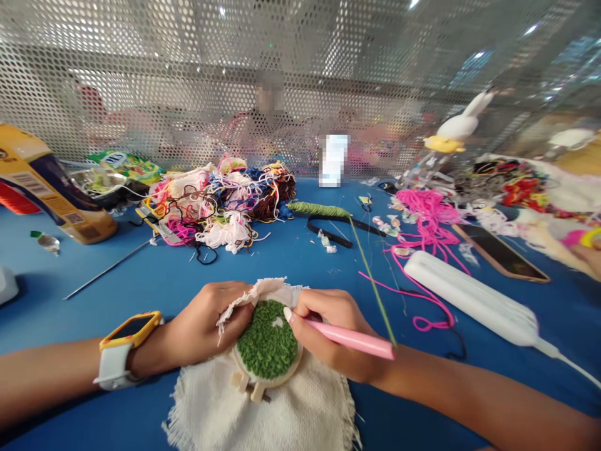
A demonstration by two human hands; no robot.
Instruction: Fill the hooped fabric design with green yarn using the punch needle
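My right hand is closed around a pink punch needle, its tip hidden by my fingers near the top right of the green looped patch. A small white gap shows in the loops beside my fingertips. Green yarn runs from the pen's back end up to a green skein. With its fingers wrapped over the left rim, my left hand grips the wooden embroidery hoop. The hoop stretches a cream cloth with frayed edges.
Tangled yarn scraps are piled at the back, before a perforated metal screen. A white power strip, pink yarn and a phone lie right. At left are a bottle and a thin metal rod.
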